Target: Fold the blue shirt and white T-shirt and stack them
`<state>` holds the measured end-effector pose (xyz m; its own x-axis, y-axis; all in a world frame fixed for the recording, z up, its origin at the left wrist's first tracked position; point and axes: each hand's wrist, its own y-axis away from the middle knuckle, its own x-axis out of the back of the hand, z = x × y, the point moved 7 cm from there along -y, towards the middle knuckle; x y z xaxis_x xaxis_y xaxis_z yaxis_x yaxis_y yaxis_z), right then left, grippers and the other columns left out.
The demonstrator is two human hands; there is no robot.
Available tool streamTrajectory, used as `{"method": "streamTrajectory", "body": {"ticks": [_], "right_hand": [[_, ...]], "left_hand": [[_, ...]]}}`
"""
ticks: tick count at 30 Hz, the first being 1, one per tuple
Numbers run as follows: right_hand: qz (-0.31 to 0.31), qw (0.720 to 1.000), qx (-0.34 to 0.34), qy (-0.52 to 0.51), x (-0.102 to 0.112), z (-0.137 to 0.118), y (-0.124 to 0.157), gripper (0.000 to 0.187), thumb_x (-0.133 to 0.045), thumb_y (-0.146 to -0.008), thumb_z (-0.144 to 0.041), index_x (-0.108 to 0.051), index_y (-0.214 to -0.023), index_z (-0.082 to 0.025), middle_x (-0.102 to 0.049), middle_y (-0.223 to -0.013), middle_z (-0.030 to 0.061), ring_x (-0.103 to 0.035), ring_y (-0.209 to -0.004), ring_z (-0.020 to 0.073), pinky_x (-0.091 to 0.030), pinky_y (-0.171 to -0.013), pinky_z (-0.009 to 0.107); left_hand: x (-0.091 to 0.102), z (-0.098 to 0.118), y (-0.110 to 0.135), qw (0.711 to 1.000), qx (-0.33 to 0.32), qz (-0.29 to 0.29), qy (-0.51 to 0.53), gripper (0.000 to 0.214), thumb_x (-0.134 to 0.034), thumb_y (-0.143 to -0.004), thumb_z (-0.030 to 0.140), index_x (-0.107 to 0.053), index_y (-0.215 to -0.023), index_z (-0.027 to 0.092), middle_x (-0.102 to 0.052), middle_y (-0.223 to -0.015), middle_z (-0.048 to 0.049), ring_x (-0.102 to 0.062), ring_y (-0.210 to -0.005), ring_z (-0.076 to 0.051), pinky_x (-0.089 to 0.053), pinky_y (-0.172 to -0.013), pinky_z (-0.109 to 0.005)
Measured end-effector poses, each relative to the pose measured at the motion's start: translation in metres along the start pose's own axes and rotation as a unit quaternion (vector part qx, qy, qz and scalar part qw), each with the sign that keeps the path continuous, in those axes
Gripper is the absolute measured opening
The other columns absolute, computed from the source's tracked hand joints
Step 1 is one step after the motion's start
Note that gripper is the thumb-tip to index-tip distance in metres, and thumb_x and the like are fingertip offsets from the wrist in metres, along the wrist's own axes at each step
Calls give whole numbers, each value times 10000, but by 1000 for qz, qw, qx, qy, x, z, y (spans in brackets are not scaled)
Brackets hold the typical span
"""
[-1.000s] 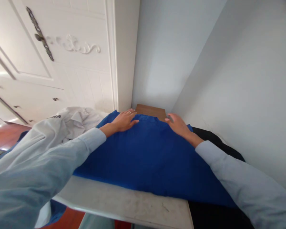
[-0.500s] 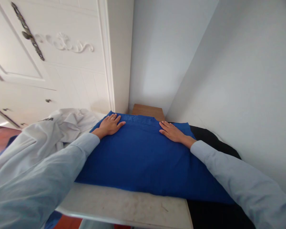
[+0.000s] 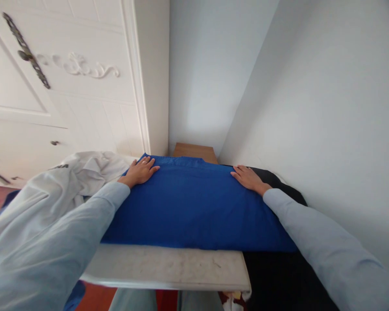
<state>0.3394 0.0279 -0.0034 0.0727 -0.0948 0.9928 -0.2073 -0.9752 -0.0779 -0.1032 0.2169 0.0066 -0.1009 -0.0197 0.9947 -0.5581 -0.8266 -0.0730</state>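
A blue folded cloth lies spread over a white table top. My left hand rests flat, fingers stretched out, on the cloth's far left corner; a ring shows on one finger. My right hand lies flat and open on the far right corner, next to a black garment. Both arms wear pale blue sleeves.
A crumpled white garment lies left of the blue cloth. A brown wooden surface sits beyond it in the corner. A white wardrobe stands at left, a plain wall close at right. The black garment hangs over the table's right side.
Both hands slid outward along the cloth's far edge, the left toward the left corner, the right toward the right corner. The cloth now lies flatter and squarer.
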Motion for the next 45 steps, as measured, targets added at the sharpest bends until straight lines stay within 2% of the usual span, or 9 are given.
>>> {"method": "streamTrajectory", "body": {"ticks": [3,8,11,13,16,22,29,38,45], "right_hand": [[19,1000,-15,-3,12,-29,2,816,-308,-945,-685,-405,-1515,-109,-379,-1575,206,-268,-1481,402,-204,-1188,605],[48,979,184,-75,25,-168,42,849,-206,-955,-728,-336,-1559,-145,-330,-1608,170,-277,-1492,339,-238,-1209,541],[45,956,276,-84,21,-238,81,864,-247,-940,-750,-329,-1564,-158,-306,-1618,154,-233,-1508,323,-201,-1227,538],[18,955,283,-88,12,-254,98,868,-253,-941,-747,-324,-1565,-148,-312,-1613,162,-244,-1504,319,-226,-1222,531],[-24,962,256,-88,0,-235,110,814,-242,-966,-713,-335,-1561,-166,-314,-1613,153,-271,-1495,313,-258,-1211,532],[-44,978,193,-63,1,-133,118,762,-241,-974,-700,-398,-1535,-209,-335,-1606,122,-272,-1495,295,-204,-1226,540],[-46,991,87,-96,9,-34,141,770,-300,-958,-686,-391,-1541,-192,-305,-1621,108,-230,-1508,285,-156,-1247,493],[-60,994,60,-63,10,-27,146,832,-220,-945,-725,-341,-1563,-182,-302,-1621,123,-229,-1505,301,-177,-1234,515],[-41,991,22,-125,24,-25,155,897,-231,-908,-775,-393,-1536,-155,-342,-1603,133,-260,-1496,287,-164,-1245,476]], "left_hand": [[11,13,-2,999,14,-31,-29,557,-314,-1001,443,-490,-1450,165,-390,-1563,-199,-269,-1483,-372,-177,-1126,-711],[37,95,25,995,-91,41,-3,541,-339,-1000,437,-497,-1438,161,-413,-1552,-188,-268,-1494,-314,-199,-1190,-563],[31,134,57,987,-145,41,57,608,-266,-1009,531,-424,-1499,210,-359,-1594,-144,-230,-1511,-294,-206,-1195,-545],[21,132,75,989,-128,26,64,646,-255,-1001,570,-409,-1511,204,-342,-1599,-154,-209,-1517,-304,-188,-1194,-567],[5,96,95,996,-72,-1,45,712,-259,-987,612,-404,-1515,157,-333,-1593,-188,-209,-1514,-328,-179,-1189,-588],[5,17,114,998,-59,1,18,714,-255,-991,577,-414,-1514,116,-329,-1599,-163,-213,-1516,-290,-177,-1219,-473],[8,-19,121,1000,10,-10,19,665,-258,-995,510,-379,-1534,140,-305,-1608,-154,-262,-1500,-293,-221,-1193,-522],[10,-15,123,1000,6,-18,1,692,-239,-984,508,-361,-1537,110,-290,-1612,-167,-241,-1505,-303,-237,-1180,-540],[19,-41,126,993,18,-75,86,832,-312,-895,650,-458,-1475,73,-398,-1549,-193,-327,-1465,-328,-278,-1192,-486]]}}
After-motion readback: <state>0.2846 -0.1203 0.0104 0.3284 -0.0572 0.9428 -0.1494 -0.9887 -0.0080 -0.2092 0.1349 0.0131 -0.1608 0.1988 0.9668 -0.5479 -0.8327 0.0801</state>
